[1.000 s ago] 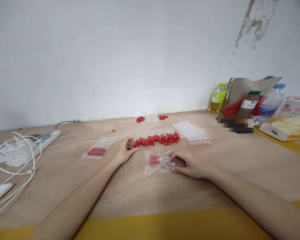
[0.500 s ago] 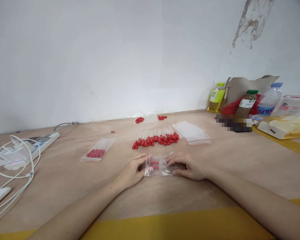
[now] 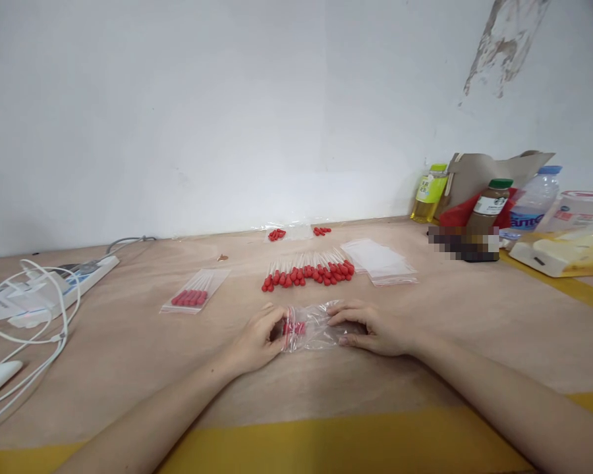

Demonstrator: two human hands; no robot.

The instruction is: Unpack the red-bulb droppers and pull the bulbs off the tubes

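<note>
A clear zip bag [image 3: 321,327] lies between my hands, with red-bulbed droppers [image 3: 293,328] inside near its left end. My left hand [image 3: 263,337] pinches the bag's left edge, where the seal strip runs. At the opposite end my right hand [image 3: 370,328] has its thumb and fingers closed on the film. Beyond them a row of loose glass droppers with red rubber bulbs [image 3: 306,273] lies on the table. A flat bag holding several droppers [image 3: 194,293] rests to the left. To the right of the row is a stack of flat zip bags [image 3: 380,260].
A bag with loose red bulbs [image 3: 277,235] lies by the wall. At left are a power strip [image 3: 91,289] and white cables [image 3: 62,329]. Bottles, among them a green-capped one [image 3: 491,204], a paper bag [image 3: 501,174] and a yellow package [image 3: 568,253] stand at right.
The droppers inside the bag have shifted left, toward the seal strip. My left hand has moved slightly left and down; my right hand stays nearly in place.
</note>
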